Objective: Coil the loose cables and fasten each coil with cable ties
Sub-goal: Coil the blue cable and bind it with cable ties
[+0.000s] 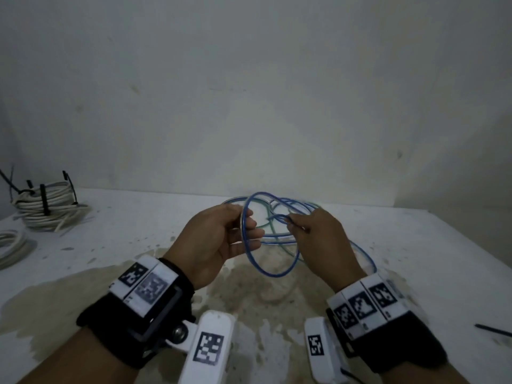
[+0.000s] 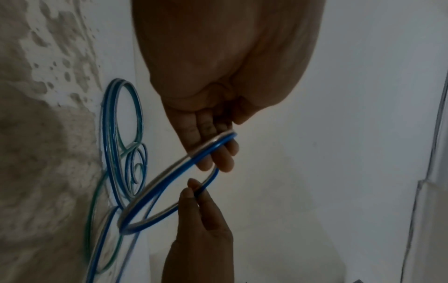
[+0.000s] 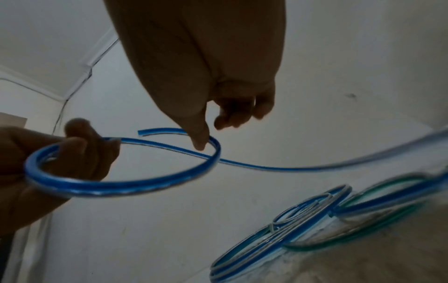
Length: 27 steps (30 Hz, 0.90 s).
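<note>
A blue-and-white flat cable [image 1: 277, 274] forms one loop in the air between my hands, above the table. My left hand [image 1: 246, 231] grips the loop's left side, fingers curled round it [image 2: 213, 151]. My right hand [image 1: 293, 225] pinches the cable [image 2: 169, 176] on the loop's right side between thumb and forefinger. In the right wrist view the thumb [image 3: 201, 141] lies on the loop [image 3: 121, 188], and the cut end [image 3: 145, 132] sticks out past it. The rest of the cable, mixed with green strands, lies in loose loops [image 1: 293, 202] on the table behind my hands.
Two white cable coils [image 1: 47, 209] bound with black ties sit stacked at the far left, with another white coil [image 1: 11, 245] nearer the left edge. A loose black cable tie [image 1: 493, 329] lies at the right. The white table [image 1: 415, 259] is stained brown in the middle.
</note>
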Available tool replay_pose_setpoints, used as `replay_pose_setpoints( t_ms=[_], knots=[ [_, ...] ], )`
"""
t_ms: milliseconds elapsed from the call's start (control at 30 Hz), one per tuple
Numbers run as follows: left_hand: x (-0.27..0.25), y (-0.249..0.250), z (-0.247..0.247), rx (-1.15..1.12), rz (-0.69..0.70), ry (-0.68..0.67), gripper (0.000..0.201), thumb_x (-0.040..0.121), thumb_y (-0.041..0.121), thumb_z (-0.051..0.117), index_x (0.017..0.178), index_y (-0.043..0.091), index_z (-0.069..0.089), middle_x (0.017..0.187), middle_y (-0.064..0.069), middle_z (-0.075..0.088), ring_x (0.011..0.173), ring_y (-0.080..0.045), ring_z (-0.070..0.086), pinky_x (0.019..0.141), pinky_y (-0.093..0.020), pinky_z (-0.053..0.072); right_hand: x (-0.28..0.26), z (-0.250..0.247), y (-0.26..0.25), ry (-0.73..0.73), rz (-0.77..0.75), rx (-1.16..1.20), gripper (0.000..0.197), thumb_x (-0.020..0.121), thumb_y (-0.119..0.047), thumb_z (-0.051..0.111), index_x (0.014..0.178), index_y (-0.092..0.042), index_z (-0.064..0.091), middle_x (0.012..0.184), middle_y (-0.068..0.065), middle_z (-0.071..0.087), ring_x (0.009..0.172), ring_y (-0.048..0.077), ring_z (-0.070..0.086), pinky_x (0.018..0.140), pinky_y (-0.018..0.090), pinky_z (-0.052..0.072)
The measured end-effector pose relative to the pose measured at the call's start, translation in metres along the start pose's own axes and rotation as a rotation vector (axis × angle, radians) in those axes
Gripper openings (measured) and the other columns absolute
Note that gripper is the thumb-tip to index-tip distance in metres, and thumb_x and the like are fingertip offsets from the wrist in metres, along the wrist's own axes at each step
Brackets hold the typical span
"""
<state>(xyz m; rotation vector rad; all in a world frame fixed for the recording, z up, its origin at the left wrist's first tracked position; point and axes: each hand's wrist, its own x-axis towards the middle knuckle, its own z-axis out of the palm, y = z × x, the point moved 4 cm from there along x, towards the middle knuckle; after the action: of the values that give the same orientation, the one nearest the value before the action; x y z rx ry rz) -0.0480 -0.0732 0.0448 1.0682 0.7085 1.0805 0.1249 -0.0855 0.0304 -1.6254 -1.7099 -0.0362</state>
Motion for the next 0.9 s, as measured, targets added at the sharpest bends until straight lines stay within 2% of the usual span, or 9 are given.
replay_pose_setpoints(
  t_ms=[100,167,233,300,400,500,633,733,900],
  knots=[
    [0.003,-0.003,0.000,-0.018,-0.054,-0.015,0.019,0.098,0.013,0.043,0.103,0.002,0.058,0.065,-0.004,0.054,0.051,-0.014,0.056,0.053,-0.026,0.055,-0.002,0.001,0.001,-0.049,0.039,0.098,0.026,0.097,-0.022,0.050,0.112,-0.014,0.069,0.081,0.003,0.070,0.063,0.010,0.057,0.056,0.010,0.039],
    [0.004,-0.007,0.002,-0.035,-0.115,-0.045,0.020,0.098,0.018,0.045,0.105,0.004,0.057,0.063,-0.003,0.053,0.048,-0.014,0.053,0.050,-0.026,0.053,-0.004,0.003,-0.001,-0.107,0.083,0.196,0.026,0.096,-0.022,0.048,0.089,-0.020,0.073,0.070,0.005,0.068,0.052,0.016,0.054,0.050,0.016,0.038],
    [0.007,-0.010,0.003,-0.016,-0.143,-0.030,0.017,0.097,0.015,0.047,0.103,0.004,0.059,0.066,-0.004,0.054,0.052,-0.015,0.058,0.051,-0.027,0.055,-0.003,0.006,0.001,-0.155,0.221,0.390,0.034,0.094,-0.028,0.051,0.068,-0.016,0.068,0.079,0.012,0.070,0.061,0.026,0.059,0.057,0.033,0.043],
    [0.010,-0.015,0.003,0.006,-0.152,-0.025,0.015,0.096,0.007,0.047,0.100,0.002,0.060,0.073,-0.007,0.056,0.063,-0.019,0.063,0.058,-0.032,0.059,-0.004,0.012,0.005,-0.200,0.361,0.594,0.035,0.094,-0.034,0.053,0.074,-0.009,0.069,0.081,0.014,0.070,0.063,0.024,0.060,0.055,0.035,0.043],
    [0.015,-0.021,0.002,0.130,-0.153,-0.044,0.017,0.094,0.003,0.047,0.100,0.006,0.063,0.071,-0.004,0.060,0.071,-0.016,0.061,0.075,-0.036,0.055,-0.009,0.017,0.006,-0.264,0.559,0.903,0.026,0.097,-0.020,0.045,0.094,-0.004,0.065,0.089,0.014,0.067,0.066,0.023,0.056,0.050,0.031,0.039],
    [0.019,-0.025,0.003,0.228,-0.160,-0.080,0.017,0.091,0.003,0.053,0.099,0.013,0.064,0.070,0.002,0.067,0.066,-0.011,0.061,0.068,-0.026,0.047,-0.012,0.017,0.004,-0.257,0.597,1.230,0.028,0.095,-0.014,0.039,0.097,0.002,0.063,0.087,0.017,0.062,0.065,0.025,0.056,0.052,0.033,0.042],
    [0.020,-0.033,0.008,0.245,-0.195,-0.144,0.017,0.088,0.004,0.059,0.104,0.012,0.060,0.085,-0.004,0.070,0.075,-0.015,0.066,0.072,-0.030,0.057,-0.013,0.020,0.005,-0.202,0.491,1.133,0.009,0.095,-0.008,0.051,0.099,-0.005,0.058,0.073,0.008,0.063,0.059,0.013,0.061,0.060,0.029,0.052],
    [0.019,-0.037,0.013,0.244,-0.215,-0.177,0.018,0.088,0.004,0.060,0.103,0.013,0.058,0.092,-0.008,0.070,0.084,-0.021,0.067,0.073,-0.035,0.058,-0.014,0.025,0.009,-0.168,0.551,1.160,0.021,0.093,0.004,0.048,0.112,-0.006,0.050,0.073,0.008,0.060,0.057,0.011,0.062,0.057,0.026,0.053],
    [0.017,-0.043,0.019,0.313,-0.163,-0.204,0.014,0.086,0.007,0.063,0.097,0.013,0.058,0.092,-0.009,0.070,0.083,-0.022,0.068,0.079,-0.036,0.057,-0.019,0.029,0.004,-0.257,0.609,1.164,0.021,0.094,-0.003,0.042,0.095,-0.002,0.063,0.068,0.006,0.062,0.055,0.014,0.059,0.060,0.031,0.050]
  ],
)
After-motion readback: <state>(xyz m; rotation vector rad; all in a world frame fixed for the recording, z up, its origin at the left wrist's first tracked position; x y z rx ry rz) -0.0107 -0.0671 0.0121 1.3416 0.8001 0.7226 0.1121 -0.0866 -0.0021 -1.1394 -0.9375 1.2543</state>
